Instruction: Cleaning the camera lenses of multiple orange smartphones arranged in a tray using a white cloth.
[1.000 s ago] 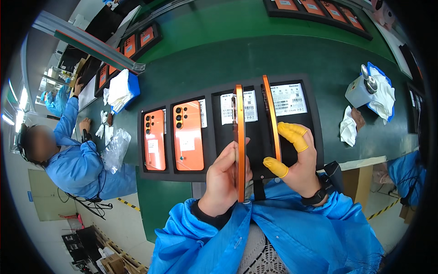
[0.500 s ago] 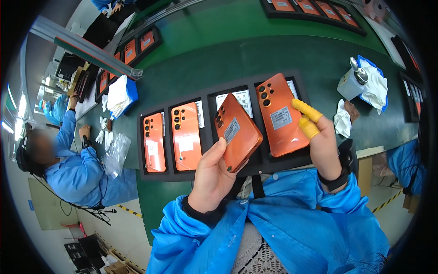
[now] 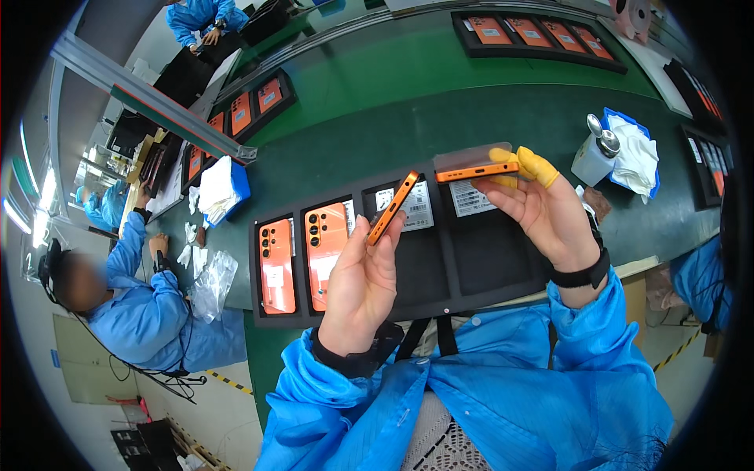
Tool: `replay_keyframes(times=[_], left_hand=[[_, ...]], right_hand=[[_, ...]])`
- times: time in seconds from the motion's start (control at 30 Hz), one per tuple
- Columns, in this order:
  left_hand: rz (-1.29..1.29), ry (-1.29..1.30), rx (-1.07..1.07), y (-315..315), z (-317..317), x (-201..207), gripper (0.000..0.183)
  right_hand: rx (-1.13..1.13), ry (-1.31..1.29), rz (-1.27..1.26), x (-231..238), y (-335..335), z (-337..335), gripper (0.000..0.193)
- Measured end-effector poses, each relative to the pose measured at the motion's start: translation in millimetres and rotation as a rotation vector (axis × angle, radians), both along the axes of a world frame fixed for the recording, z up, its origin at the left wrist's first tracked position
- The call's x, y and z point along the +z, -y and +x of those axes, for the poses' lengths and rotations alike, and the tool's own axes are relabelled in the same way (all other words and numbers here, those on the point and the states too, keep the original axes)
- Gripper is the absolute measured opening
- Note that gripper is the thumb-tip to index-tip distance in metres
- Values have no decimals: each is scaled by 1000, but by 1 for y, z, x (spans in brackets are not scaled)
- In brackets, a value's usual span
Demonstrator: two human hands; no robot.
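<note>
My left hand is closed around an orange smartphone, turned edge-on so its bottom side with the charging port shows. My right hand wears yellow finger cots and grips a second orange smartphone, held level with its bottom edge facing me. A clear film sticks up along that phone's far side. Both phones are above a black foam tray. Its two right slots hold white printed labels. In the left slots lie an orange smartphone and another orange smartphone, backs up.
Blue bins of white wipes stand left and right, the right one beside a white dispenser bottle. More phone trays sit across the green table. A co-worker sits at the left near a plastic bag.
Both held phones have turned from showing their backs to showing their bottom edges. The right-hand phone has risen away from over its slot. The whole view has shifted slightly.
</note>
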State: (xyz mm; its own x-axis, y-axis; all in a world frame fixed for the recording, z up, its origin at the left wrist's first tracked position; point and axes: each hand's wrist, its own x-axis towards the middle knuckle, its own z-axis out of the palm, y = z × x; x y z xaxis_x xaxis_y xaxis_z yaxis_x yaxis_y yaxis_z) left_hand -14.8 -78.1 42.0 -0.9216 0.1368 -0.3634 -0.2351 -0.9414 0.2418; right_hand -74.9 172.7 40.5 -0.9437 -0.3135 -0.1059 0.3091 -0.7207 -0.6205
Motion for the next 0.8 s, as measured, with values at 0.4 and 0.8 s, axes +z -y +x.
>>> replay_keyframes(times=[0.4,0.8], left_hand=[[107,-13,-7,1,-3,-3,42],[-342,-5,-169,-9,16,-4,35]], right_hand=[[-5,-2,-5,-3,0,-10,35],[-1,-15,-10,-3,-1,-7,34]])
